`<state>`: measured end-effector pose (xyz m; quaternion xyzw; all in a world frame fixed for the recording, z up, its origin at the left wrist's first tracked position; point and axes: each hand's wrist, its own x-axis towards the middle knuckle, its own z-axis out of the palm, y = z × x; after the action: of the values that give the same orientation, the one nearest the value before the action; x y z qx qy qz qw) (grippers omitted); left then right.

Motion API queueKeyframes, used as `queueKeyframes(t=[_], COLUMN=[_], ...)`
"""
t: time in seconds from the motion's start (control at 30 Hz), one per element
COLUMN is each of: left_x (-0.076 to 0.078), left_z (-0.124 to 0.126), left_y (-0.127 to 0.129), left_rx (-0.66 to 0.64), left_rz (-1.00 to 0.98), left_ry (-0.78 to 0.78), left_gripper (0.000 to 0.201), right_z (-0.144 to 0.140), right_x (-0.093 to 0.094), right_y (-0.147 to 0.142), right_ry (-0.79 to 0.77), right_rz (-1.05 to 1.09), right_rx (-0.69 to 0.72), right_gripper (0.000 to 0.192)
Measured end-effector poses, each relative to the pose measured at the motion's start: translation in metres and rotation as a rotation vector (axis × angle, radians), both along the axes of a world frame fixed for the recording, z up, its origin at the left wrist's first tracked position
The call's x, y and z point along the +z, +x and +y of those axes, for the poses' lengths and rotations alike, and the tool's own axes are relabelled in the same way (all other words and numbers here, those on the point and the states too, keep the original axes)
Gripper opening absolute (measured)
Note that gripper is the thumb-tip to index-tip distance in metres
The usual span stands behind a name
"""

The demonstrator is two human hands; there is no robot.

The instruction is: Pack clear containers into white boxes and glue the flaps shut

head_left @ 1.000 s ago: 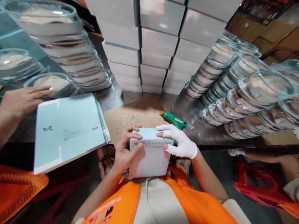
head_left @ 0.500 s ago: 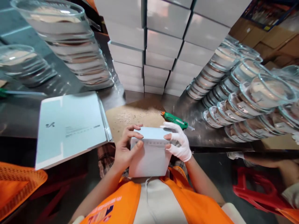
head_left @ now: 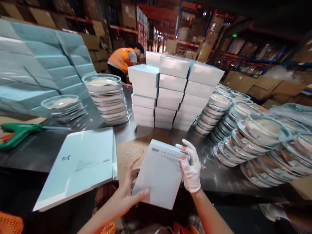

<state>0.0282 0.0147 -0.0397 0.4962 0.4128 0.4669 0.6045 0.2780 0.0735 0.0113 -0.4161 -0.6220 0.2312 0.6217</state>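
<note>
A small white box (head_left: 159,177) with a barcode and a row of printed marks along its far edge is held tilted before me. My left hand (head_left: 128,191), bare, grips its near left side, thumb across the printed face and fingers behind. On the far right edge, my right hand (head_left: 191,169) in a white glove with bare fingertips pinches the box. A brown board (head_left: 124,148) sprinkled with small white bits lies beneath. Left of the box is a pile of flat white printed sheets (head_left: 85,162), which overhangs the table edge.
Stacked white boxes (head_left: 169,97) rise behind the board. Round clear containers (head_left: 251,139) stand in leaning stacks at right, with another stack (head_left: 107,100) at left. A green glue gun (head_left: 20,133) lies far left. A person in an orange vest (head_left: 122,60) bends over behind the boxes.
The box has been turned so its printed face shows, and my left hand has moved to its near side. My view has lifted. The glue gun behind the box is now hidden.
</note>
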Motion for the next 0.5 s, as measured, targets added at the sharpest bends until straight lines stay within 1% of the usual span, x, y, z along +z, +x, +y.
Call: queueKeyframes(t=[0.07,0.1,0.13,0.17,0.2,0.23,0.27,0.33,0.37,0.4,0.43,0.47,0.5], left_x=[0.012,0.021,0.031,0.045,0.062,0.083,0.109,0.171,0.204,0.238,0.269,0.296,0.320], left_z=[0.000,0.002,0.008,0.016,0.028,0.043,0.061,0.104,0.128,0.153,0.177,0.202,0.225], left_y=[-0.002,-0.006,-0.011,-0.020,-0.031,-0.044,-0.057,-0.079,-0.085,-0.087,-0.087,-0.084,-0.081], left_rx=[0.056,0.123,0.218,0.324,0.437,0.546,0.578,0.616,0.635,0.660,0.653,0.665,0.682], left_rz=[-0.017,-0.018,-0.016,-0.013,-0.013,-0.021,-0.030,-0.041,0.023,0.138,0.288,0.335,0.363], left_ry=[-0.060,-0.077,-0.081,-0.067,-0.040,0.027,0.094,0.245,0.404,0.530,0.575,0.574,0.578], left_gripper=[0.119,0.117,0.113,0.107,0.101,0.096,0.097,0.101,0.096,0.088,0.078,0.069,0.065], right_z=[0.007,0.009,0.011,0.011,0.010,0.009,0.007,0.002,0.000,-0.002,-0.004,-0.006,-0.008], right_x=[0.005,0.005,0.003,-0.001,-0.008,-0.016,-0.024,-0.038,-0.042,-0.043,-0.042,-0.038,-0.033], right_y=[0.006,0.013,0.023,0.037,0.053,0.070,0.088,0.118,0.130,0.139,0.145,0.149,0.151], right_ry=[-0.012,-0.017,-0.023,-0.038,-0.066,-0.107,-0.152,-0.227,-0.245,-0.246,-0.236,-0.219,-0.198], right_rz=[0.051,0.067,0.073,0.068,0.061,0.055,0.057,0.062,0.047,0.018,-0.023,-0.074,-0.137], right_rx=[0.086,0.097,0.066,-0.007,-0.111,-0.224,-0.324,-0.454,-0.483,-0.491,-0.481,-0.466,-0.455], right_gripper=[0.068,0.075,0.077,0.075,0.071,0.068,0.066,0.064,0.064,0.064,0.063,0.061,0.058])
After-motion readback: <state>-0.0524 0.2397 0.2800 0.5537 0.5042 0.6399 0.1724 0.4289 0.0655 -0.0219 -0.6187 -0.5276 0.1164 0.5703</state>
